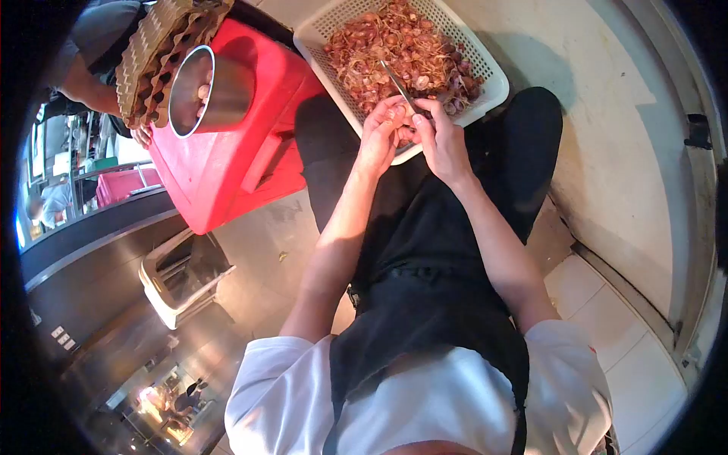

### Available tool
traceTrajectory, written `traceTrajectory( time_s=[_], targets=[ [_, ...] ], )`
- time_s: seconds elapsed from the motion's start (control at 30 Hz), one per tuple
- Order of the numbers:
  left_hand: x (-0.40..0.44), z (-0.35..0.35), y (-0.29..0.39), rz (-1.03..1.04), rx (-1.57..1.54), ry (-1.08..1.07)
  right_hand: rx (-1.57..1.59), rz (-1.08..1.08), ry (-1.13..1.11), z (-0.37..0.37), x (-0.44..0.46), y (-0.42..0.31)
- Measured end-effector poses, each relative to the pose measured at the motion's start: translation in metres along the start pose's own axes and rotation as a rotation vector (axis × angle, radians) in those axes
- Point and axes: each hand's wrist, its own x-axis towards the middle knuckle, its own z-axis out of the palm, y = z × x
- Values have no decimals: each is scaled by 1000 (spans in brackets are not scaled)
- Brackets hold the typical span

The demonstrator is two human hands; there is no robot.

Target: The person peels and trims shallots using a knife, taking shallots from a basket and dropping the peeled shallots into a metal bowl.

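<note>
Over the near edge of a white plastic basket [494, 89], my two hands work close together. My right hand [442, 142] is closed round a small knife [396, 82], whose blade points up and away over the basket. Fingers of my left hand [379, 136] are wrapped round a small pale shallot [410, 111], held against the knife; part of it is hidden by the fingers. Reddish shallots [390, 38] with dry roots and skins fill much of the basket.
To the left stands a red plastic box [205, 171] carrying a steel pot [227, 95] with a few peeled pieces inside. Cardboard egg trays [155, 57] and another person's hand [142, 136] are beside it. A pale stool [171, 288] lies further left; a wall [607, 152] bounds the right.
</note>
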Motion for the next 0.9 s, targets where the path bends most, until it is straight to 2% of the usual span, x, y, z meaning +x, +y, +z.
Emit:
traceTrajectory(
  time_s=[0.1,0.27,0.47,0.57,0.73,0.83,0.87,0.9],
  targets=[
    [1,-4,-2,-10,-24,12,148,184,-43,-3,1,-5],
    [3,-7,-3,-25,-110,-47,326,302,-43,-4,0,0],
    [1,3,6,-95,-116,-19,387,364,-57,-20,10,-4],
    [2,-1,3,-97,-132,-9,356,436,7,-17,9,-7],
    [1,-2,0,-104,-100,81,271,371,-53,-15,2,-5],
    [6,5,8,-112,-113,-7,230,289,-75,-13,4,-3],
    [3,6,3,-93,-64,125,241,272,-80,-11,5,-1],
    [2,8,3,-87,-39,134,254,265,-89,-10,4,-3]
  ],
)
